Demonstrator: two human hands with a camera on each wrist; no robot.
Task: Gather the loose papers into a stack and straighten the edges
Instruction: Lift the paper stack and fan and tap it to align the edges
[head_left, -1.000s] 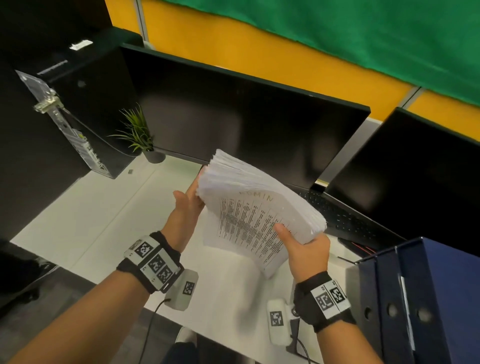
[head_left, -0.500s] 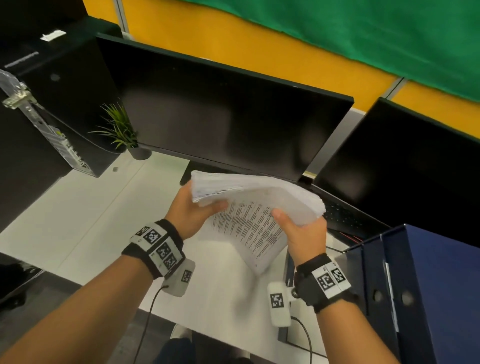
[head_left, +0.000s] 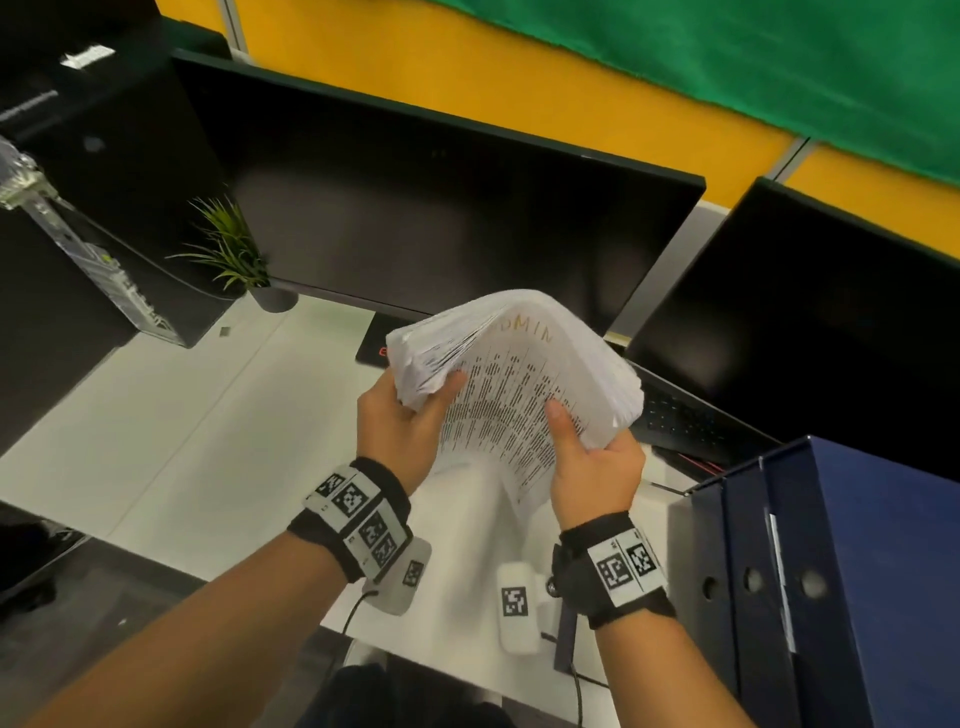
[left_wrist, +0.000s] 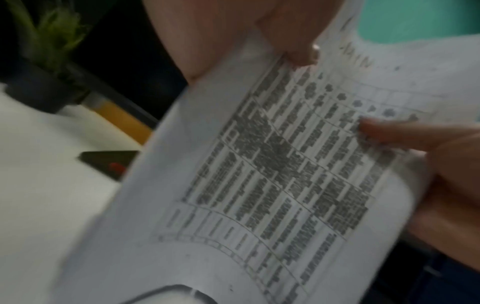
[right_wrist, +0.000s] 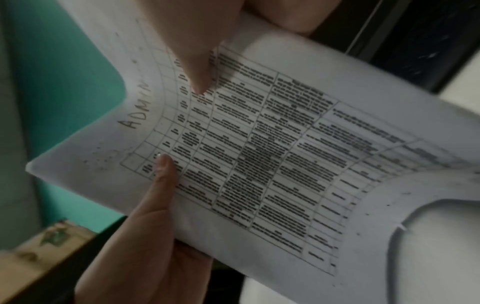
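A thick stack of white papers (head_left: 519, 374) is held in the air above the white desk (head_left: 182, 415), bent upward into an arch. Its top sheet carries a printed table and the handwritten word ADMIN. My left hand (head_left: 431, 395) grips the stack's left edge, where the sheets fan out unevenly. My right hand (head_left: 576, 436) grips the right edge, thumb on top. In the left wrist view the printed sheet (left_wrist: 272, 164) fills the frame with both thumbs on it. The right wrist view shows the same sheet (right_wrist: 259, 154) curving between the two hands.
Two dark monitors (head_left: 441, 208) (head_left: 805, 312) stand behind the papers, with a dark keyboard (head_left: 685, 421) under the right one. A small potted plant (head_left: 234, 254) and a black computer tower (head_left: 104, 182) are at the left. Blue binders (head_left: 831, 571) stand at the right.
The stack went from fanned and tilted, to pressed lower and flatter, to arched upward now. Both hands kept their hold on its edges.
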